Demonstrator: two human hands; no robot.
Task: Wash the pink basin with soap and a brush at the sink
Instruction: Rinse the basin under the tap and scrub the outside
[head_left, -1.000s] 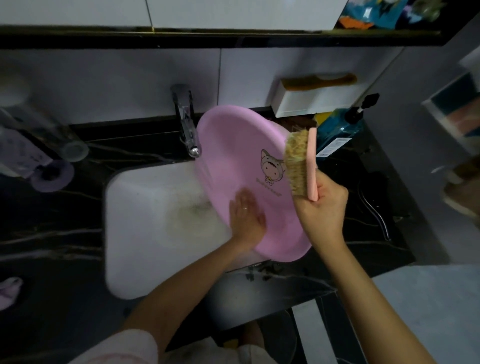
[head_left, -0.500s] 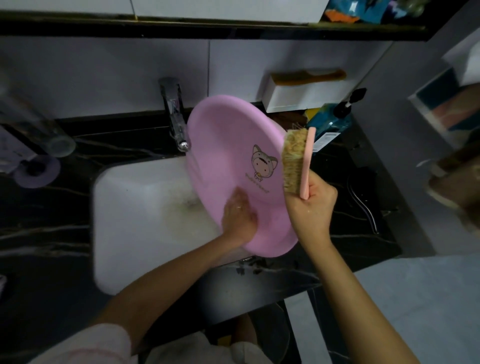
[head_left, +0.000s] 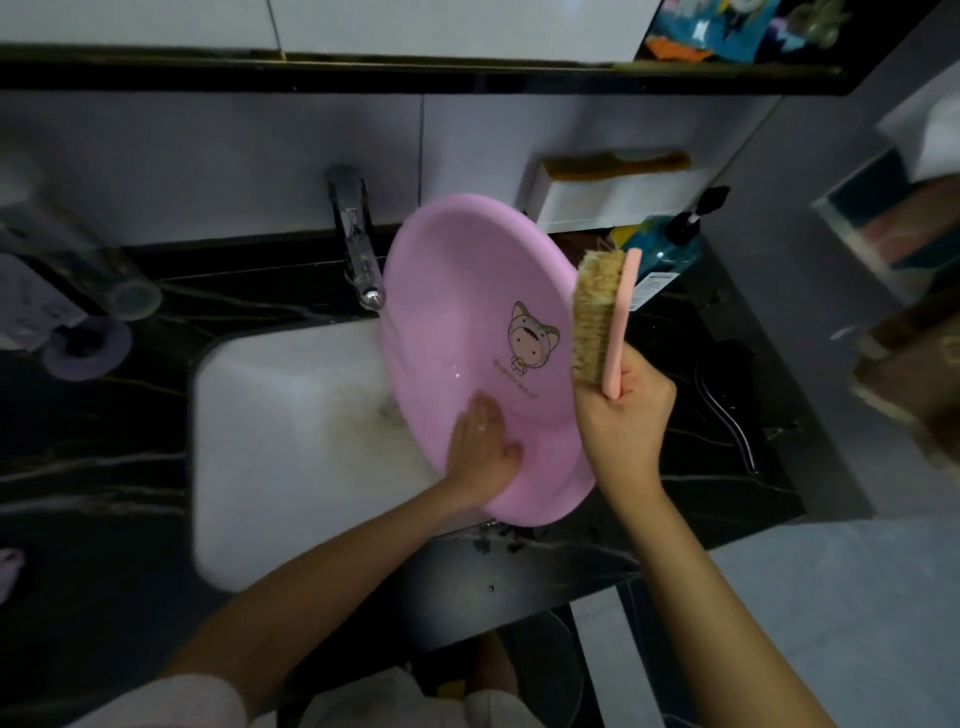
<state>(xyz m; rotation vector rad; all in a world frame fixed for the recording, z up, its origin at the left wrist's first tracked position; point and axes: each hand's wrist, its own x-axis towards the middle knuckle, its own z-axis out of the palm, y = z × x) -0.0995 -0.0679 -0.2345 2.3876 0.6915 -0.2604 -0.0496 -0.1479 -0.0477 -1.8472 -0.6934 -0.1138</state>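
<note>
The left hand (head_left: 480, 449) is pressing flat, fingers straight, inside the tilted basin (head_left: 467, 312) over the sink (head_left: 270, 415). The right hand (head_left: 623, 415), just right of it, is gripping the brush (head_left: 602, 317) upright, clear of the basin.

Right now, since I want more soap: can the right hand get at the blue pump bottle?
Probably yes: the blue pump bottle stands just beyond the right hand, beside the pink basin, and the way looks free. But that hand grips the brush.

A home bathroom: white sink (head_left: 291, 415), chrome tap (head_left: 358, 249), tiled wall (head_left: 208, 166).
</note>
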